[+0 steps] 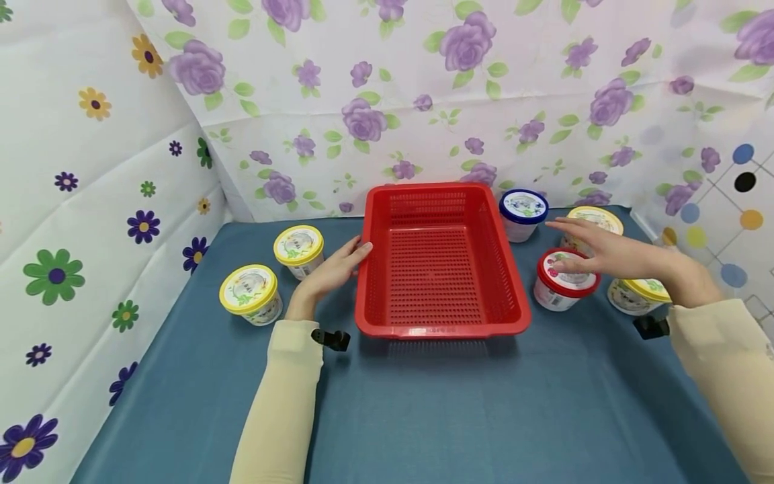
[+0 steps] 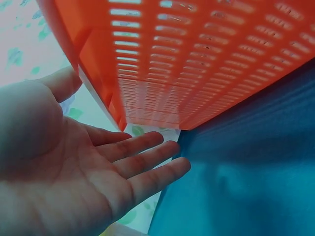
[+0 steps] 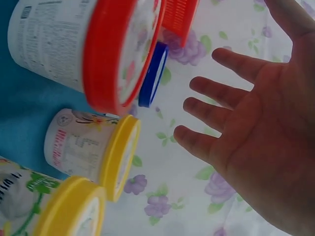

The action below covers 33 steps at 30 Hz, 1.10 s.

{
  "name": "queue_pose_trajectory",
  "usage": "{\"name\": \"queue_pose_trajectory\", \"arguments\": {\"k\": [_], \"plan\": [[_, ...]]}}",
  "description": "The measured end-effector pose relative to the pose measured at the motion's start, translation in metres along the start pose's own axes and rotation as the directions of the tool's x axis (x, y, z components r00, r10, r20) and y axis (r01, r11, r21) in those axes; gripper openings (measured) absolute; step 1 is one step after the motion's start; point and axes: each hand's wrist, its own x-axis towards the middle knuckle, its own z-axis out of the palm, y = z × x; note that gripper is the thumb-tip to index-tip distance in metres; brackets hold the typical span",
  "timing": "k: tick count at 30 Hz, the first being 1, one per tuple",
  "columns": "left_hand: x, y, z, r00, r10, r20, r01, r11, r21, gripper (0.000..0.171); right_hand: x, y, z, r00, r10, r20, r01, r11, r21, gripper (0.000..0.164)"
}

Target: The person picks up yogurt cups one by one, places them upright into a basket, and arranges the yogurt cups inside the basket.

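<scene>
A red plastic basket [image 1: 435, 331] with slotted walls stands in the middle of the blue table. My left hand [image 1: 335, 269] is at its left rim, thumb against the rim and the other fingers extended along the outside wall, as the left wrist view [image 2: 98, 162] shows. My right hand [image 1: 611, 249] hovers with spread fingers over a red-lidded tub [image 1: 557, 296], holding nothing. Behind that tub stands a blue-lidded tub [image 1: 519, 228]. Two yellow-lidded tubs, the back one [image 1: 595, 216] and the front one [image 1: 631, 299], are partly hidden by the right hand and forearm.
On the left of the table stand two more yellow-lidded tubs, one nearer [image 1: 250, 296] and one farther back [image 1: 300, 249]. Flowered cloth [image 1: 338, 81] hangs along the back and sides. Dark camera mounts [image 1: 331, 339] sit at both wrists.
</scene>
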Motion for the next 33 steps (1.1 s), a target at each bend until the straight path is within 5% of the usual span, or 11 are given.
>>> {"name": "queue_pose_trajectory", "arguments": {"k": [21, 33], "plan": [[-0.003, -0.027, 0.005, 0.998, 0.046, 0.042, -0.041, 0.992, -0.12, 0.075, -0.005, 0.016, 0.031, 1.0, -0.017, -0.026, 0.018, 0.998, 0.055, 0.094], [-0.001, -0.026, 0.008, 0.997, 0.054, 0.045, -0.047, 0.988, -0.145, 0.073, -0.019, 0.025, 0.041, 0.992, -0.018, -0.124, 0.025, 0.998, 0.061, 0.097]]}}
